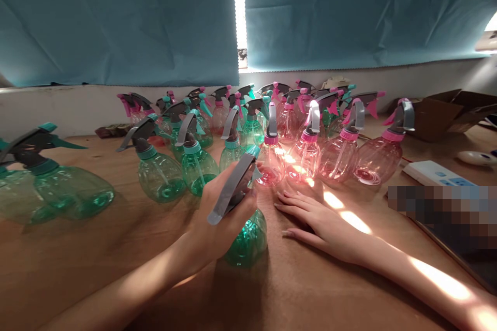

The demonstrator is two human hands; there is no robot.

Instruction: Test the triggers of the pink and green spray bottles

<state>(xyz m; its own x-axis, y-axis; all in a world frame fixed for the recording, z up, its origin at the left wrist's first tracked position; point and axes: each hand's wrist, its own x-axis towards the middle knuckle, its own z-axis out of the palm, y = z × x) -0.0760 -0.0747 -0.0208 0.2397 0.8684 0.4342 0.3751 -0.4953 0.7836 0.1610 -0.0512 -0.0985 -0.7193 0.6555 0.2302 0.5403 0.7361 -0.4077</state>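
Observation:
My left hand (221,217) is closed around the grey trigger head of a green spray bottle (248,240) that stands on the wooden table (116,248) just in front of me. My right hand (318,220) lies flat on the table beside it, fingers stretched out and holding nothing. Its fingertips point toward the pink bottles. A row of green spray bottles (161,176) and pink spray bottles (306,158) stands right behind both hands.
Several more green and pink spray bottles (252,108) crowd the back of the table. Other green bottles (73,194) sit at the far left. A cardboard box (442,114) and a white power strip (435,173) are at the right. Blue curtains (116,15) hang behind.

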